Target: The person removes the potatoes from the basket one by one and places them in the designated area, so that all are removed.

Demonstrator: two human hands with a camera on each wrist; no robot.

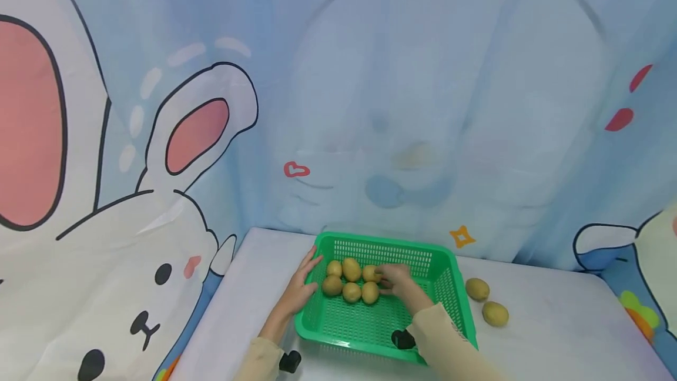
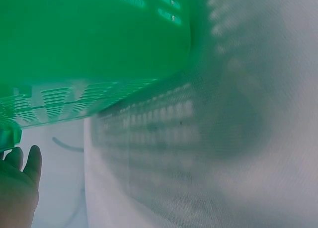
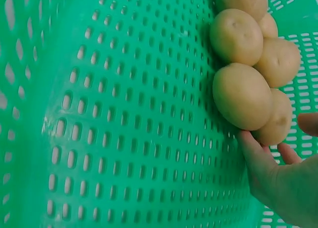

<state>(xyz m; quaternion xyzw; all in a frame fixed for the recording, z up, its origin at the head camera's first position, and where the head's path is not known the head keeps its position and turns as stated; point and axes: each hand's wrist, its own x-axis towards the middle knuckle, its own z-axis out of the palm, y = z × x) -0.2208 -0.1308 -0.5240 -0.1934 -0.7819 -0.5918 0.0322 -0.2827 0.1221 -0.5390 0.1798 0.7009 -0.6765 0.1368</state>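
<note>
Several potatoes (image 1: 351,270) lie in two rows toward the left inside a green plastic basket (image 1: 370,346). My right hand (image 1: 396,281) is inside the basket at the right end of these rows. In the right wrist view, fingertips of the right hand (image 3: 283,183) touch the end potatoes (image 3: 242,96), with the thumb held apart from them. My left hand (image 1: 298,294) rests at the basket's left rim, fingers extended. The left wrist view shows fingers of the left hand (image 2: 20,183) right at the rim, beside the basket's slotted wall (image 2: 64,101).
Two more potatoes (image 1: 486,301) lie on the white table (image 1: 550,322), right of the basket. A blue curtain (image 1: 423,104) with cartoon rabbit prints hangs behind the table and along its left side.
</note>
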